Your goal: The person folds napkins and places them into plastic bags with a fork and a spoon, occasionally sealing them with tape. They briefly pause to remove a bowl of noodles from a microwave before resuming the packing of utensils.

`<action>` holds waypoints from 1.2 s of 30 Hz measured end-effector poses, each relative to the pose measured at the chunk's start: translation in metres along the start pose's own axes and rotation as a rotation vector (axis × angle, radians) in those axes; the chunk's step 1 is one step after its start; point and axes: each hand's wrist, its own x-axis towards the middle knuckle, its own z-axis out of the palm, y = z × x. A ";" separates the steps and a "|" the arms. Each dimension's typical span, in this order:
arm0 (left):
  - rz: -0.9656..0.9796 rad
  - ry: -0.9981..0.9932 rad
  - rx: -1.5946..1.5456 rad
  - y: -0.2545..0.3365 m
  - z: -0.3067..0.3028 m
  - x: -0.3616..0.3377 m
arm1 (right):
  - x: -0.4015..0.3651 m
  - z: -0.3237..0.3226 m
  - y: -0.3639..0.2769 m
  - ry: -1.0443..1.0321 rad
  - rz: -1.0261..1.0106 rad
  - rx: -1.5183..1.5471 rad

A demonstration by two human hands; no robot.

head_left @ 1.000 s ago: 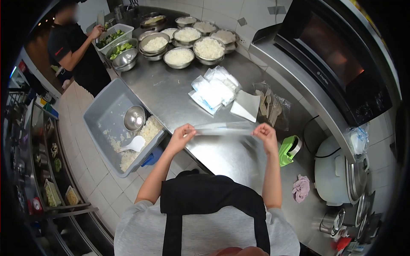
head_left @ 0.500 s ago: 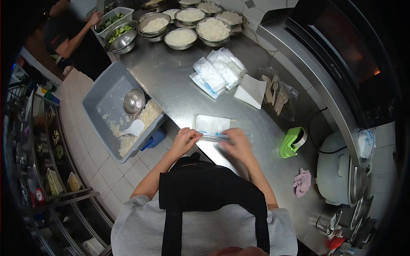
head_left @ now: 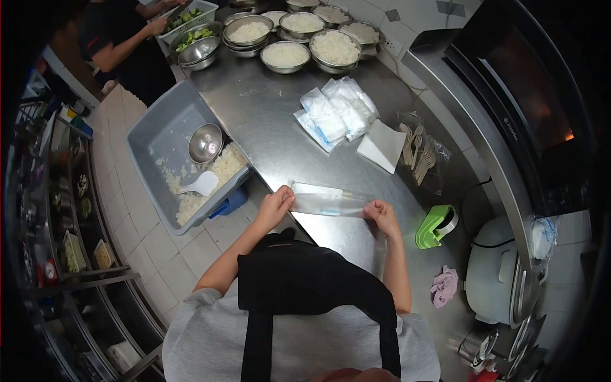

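Note:
A clear plastic bag (head_left: 337,205) lies at the front edge of the steel counter, with a white napkin (head_left: 317,189) and a slim piece of wooden cutlery showing through it. My left hand (head_left: 275,208) pinches the bag's left end between thumb and fingers. At the opposite end, my right hand (head_left: 383,218) grips the bag's right corner. Between both hands the plastic's near edge is stretched out. Farther back on the counter are a pile of packed white bags (head_left: 336,111), a stack of white napkins (head_left: 383,146) and several wooden forks (head_left: 420,156) in clear plastic.
A green tape dispenser (head_left: 433,228) and a pink cloth (head_left: 444,286) are to the right. Left stands a grey tub (head_left: 149,146) holding rice, a metal bowl and a white rice paddle (head_left: 205,183). Bowls of rice (head_left: 285,56) fill the back. Another person (head_left: 124,44) works at far left.
My right hand has moved from the middle of the bag to its right end, and the plastic is now spread between my hands. My left hand still holds the left end.

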 end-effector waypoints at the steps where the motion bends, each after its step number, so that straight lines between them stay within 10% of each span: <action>1: -0.015 0.017 -0.023 -0.003 0.003 0.003 | -0.002 0.004 -0.003 0.080 0.002 -0.011; 11: -0.046 0.001 0.018 -0.011 0.002 0.016 | -0.006 0.021 -0.017 0.352 -0.052 0.329; 26: -0.083 0.106 0.075 -0.007 0.000 0.020 | 0.023 0.018 0.014 0.570 -0.020 -0.459; 29: 0.025 0.309 0.216 0.024 -0.007 0.017 | 0.026 0.014 0.015 0.536 0.023 -0.391; 31: 0.451 0.139 0.358 0.042 0.000 0.015 | 0.029 0.011 0.019 0.526 0.031 -0.433; 32: 0.518 -0.120 0.338 0.048 0.006 0.016 | 0.029 0.011 0.019 0.524 0.031 -0.435; 36: 0.626 -0.156 0.777 0.024 0.048 0.031 | 0.028 0.009 0.016 0.488 0.011 -0.297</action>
